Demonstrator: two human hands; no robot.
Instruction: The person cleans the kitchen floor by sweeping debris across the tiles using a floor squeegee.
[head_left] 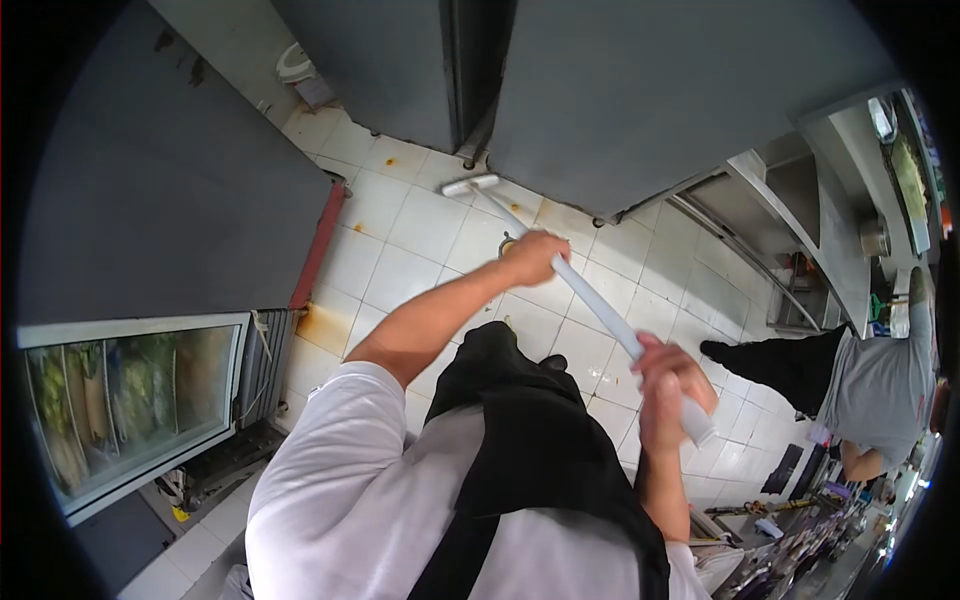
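Observation:
Both my hands grip the pale handle of a long floor squeegee (600,303), which slants from lower right to upper left. My left hand (537,258) is closed round the middle of the handle. Near its top end, my right hand (675,380) is wrapped round it, slightly blurred. The narrow white bar-shaped head (470,185) meets the tiled floor (420,235) close to the base of the grey cabinets. Its underside is hidden. A round drain cover (507,244) shows partly behind my left hand.
Tall grey cabinets (660,100) stand ahead on short feet. To the left are another grey cabinet (170,190) and a glass-doored cooler (140,400). At right, a person in a grey shirt (880,390) stands by a cluttered counter (800,530). Rust stains (322,325) mark some tiles.

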